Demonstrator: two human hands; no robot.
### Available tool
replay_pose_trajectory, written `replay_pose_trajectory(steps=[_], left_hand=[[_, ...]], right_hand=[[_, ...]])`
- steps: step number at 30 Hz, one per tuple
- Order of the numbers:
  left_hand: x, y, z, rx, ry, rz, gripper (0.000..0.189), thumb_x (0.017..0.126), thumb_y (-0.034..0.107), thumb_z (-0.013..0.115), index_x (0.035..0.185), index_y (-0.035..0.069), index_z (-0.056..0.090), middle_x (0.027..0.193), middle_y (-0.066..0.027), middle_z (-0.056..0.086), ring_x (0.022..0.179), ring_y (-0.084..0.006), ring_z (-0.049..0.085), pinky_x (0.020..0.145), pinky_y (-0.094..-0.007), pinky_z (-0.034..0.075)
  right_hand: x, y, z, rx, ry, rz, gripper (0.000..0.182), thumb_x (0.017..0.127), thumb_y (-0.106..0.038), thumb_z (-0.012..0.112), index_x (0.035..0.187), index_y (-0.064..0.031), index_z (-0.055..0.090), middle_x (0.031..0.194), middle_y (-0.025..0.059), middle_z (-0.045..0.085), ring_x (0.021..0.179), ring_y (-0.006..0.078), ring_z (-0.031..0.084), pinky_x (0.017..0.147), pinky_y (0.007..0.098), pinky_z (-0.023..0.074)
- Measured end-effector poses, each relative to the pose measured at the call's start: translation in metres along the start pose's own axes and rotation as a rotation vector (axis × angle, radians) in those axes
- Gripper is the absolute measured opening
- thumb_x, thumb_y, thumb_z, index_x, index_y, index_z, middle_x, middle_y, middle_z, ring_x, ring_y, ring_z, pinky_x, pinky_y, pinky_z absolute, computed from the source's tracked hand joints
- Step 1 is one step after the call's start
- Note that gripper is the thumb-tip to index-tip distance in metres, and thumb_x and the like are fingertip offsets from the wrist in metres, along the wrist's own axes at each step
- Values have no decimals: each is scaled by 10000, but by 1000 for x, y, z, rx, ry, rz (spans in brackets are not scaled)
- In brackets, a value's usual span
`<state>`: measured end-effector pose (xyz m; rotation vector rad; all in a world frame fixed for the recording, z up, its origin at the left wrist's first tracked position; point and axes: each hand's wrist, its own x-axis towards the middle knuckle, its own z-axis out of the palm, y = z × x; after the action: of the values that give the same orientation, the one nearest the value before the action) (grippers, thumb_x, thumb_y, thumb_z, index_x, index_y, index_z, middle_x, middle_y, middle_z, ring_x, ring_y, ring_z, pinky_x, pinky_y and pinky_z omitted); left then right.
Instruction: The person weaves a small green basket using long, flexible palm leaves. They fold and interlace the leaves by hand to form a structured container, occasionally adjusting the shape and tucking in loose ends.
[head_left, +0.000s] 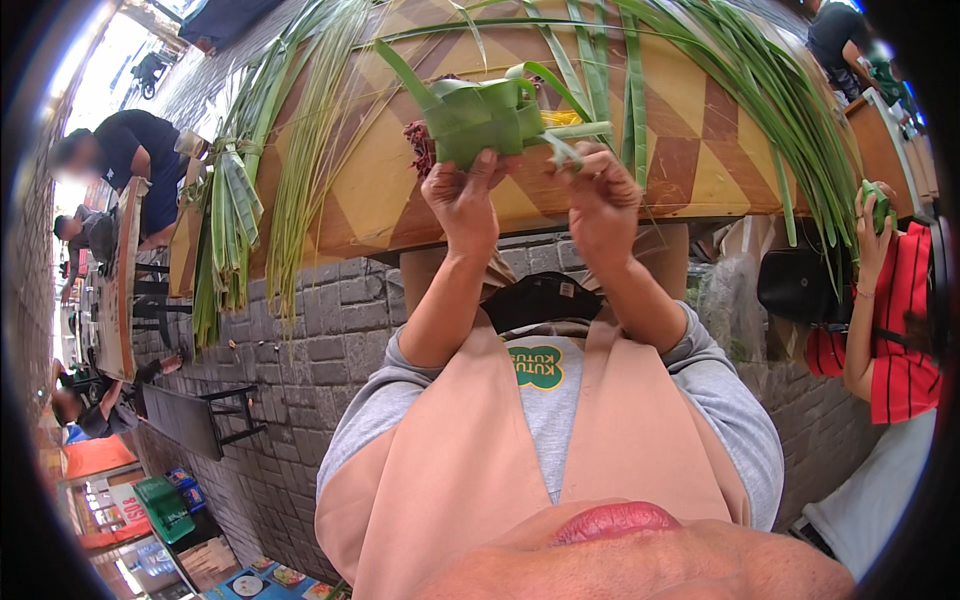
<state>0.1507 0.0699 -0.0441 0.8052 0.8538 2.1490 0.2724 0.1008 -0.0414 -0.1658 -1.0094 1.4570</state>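
Note:
My left hand (466, 199) holds the lower edge of a green pouch woven from palm leaf (480, 116), its thumb pressed on the near face. Loose leaf ends stick out from the pouch at its upper left and right. In the fingers of my right hand (606, 199) is the thin end of a pale leaf strip (562, 148), just right of the pouch. Dark red strands (417, 147) and a bundle of yellow strands (561, 118) lie on the table behind the pouch, which partly hides them.
The patterned table (375, 202) carries long palm leaves (757, 97) on the right and thin leaf strips (307, 172) hanging over its left edge. A tied leaf bundle (234, 195) hangs beside them. At right, another person's hand (872, 225) holds a green leaf piece, near a black bag (799, 285).

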Motion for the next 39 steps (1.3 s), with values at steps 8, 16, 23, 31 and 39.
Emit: replay_pose_trajectory(steps=[8, 16, 23, 31, 39], left_hand=[[-26, -3, 11, 124, -125, 109, 145, 856, -53, 557, 992, -14, 588, 887, -53, 626, 792, -110, 582, 745, -269, 480], [-36, -2, 9, 348, -189, 263, 183, 861, -41, 553, 1039, -8, 575, 936, -55, 610, 859, -141, 574, 786, -256, 446], [-37, 7, 9, 552, -284, 312, 118, 817, -17, 627, 935, -8, 629, 938, -66, 593, 815, -117, 547, 703, -249, 446], [-35, 5, 9, 520, -153, 136, 69, 847, 17, 613, 903, -22, 618, 777, -35, 600, 684, -68, 521, 604, -221, 429], [-38, 13, -3, 471, -299, -108, 223, 942, 135, 503, 874, -47, 612, 749, -43, 616, 706, -88, 545, 651, -248, 450]], right_hand=[[-5, -2, 5, 44, 12, 41, 178, 810, 111, 582, 902, -27, 520, 904, 80, 627, 856, 139, 627, 780, 273, 520], [0, -13, -1, 5, 16, -1, 191, 792, 106, 607, 871, -42, 516, 902, 65, 637, 841, 137, 621, 777, 281, 506], [-4, -9, -4, -41, 33, 35, 195, 783, 84, 636, 836, -61, 517, 892, 22, 627, 834, 73, 572, 738, 227, 471], [-18, -3, 6, -67, 56, 95, 195, 807, 65, 619, 871, -70, 493, 853, -7, 583, 773, 53, 530, 704, 201, 433], [-1, -15, -3, 40, -150, 242, 168, 852, 7, 585, 916, -73, 451, 855, 5, 541, 745, 72, 506, 649, 218, 417]])
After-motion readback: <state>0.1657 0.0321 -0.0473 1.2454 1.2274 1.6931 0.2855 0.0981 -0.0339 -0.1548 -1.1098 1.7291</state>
